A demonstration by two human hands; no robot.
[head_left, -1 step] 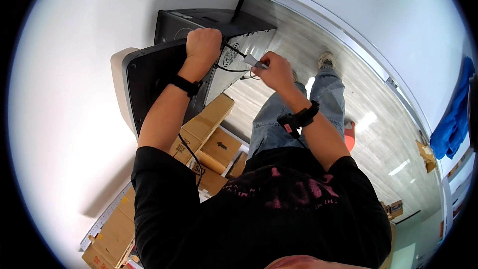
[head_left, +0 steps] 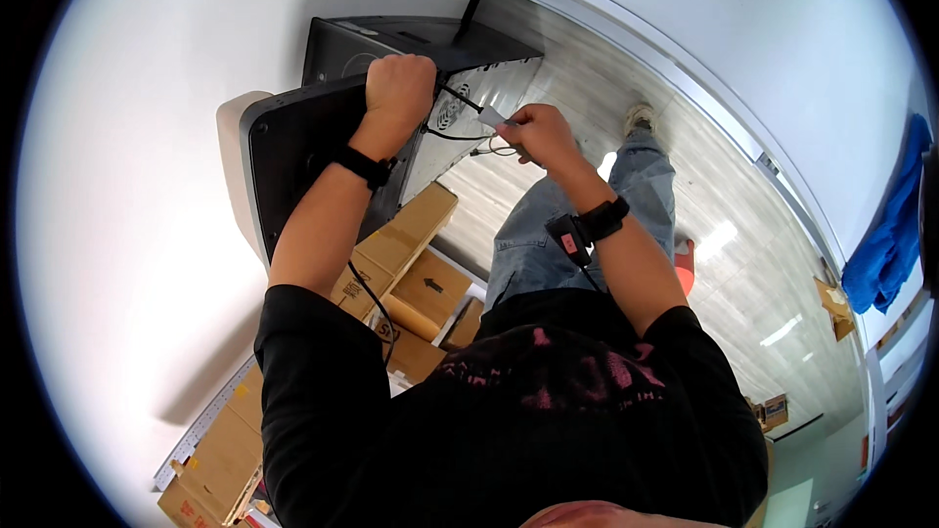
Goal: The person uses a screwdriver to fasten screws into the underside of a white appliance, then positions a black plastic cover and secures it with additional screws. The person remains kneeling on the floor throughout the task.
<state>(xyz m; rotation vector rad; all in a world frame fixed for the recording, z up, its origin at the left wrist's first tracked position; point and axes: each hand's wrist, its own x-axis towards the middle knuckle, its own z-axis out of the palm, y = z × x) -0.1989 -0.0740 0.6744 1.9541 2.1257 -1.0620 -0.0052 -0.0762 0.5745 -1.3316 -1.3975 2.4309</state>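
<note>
My left hand (head_left: 400, 90) is closed in a fist at the upper edge of a black panel (head_left: 308, 142) with rounded corners; its fingertips are hidden. A pale beige part (head_left: 238, 166) sits behind that panel. With bent fingers, my right hand (head_left: 543, 140) pinches a slim light-grey piece (head_left: 492, 117), whose kind I cannot make out. From its far end a black cable (head_left: 460, 98) runs toward the panel. A thinner black cord (head_left: 458, 137) hangs below it, with a small loop beside my right fingers.
Behind the panel stands a black box-shaped unit (head_left: 411, 34) with a silvery side (head_left: 479, 88). Cardboard boxes (head_left: 430, 288) lie below the panel, and more cartons (head_left: 220, 464) stand at lower left. A white wall (head_left: 147, 205) rises at left; a blue cloth (head_left: 890, 225) hangs at far right.
My right hand has turned slightly, and its fingers sit differently on the grey piece. My left hand stays at the panel's edge.
</note>
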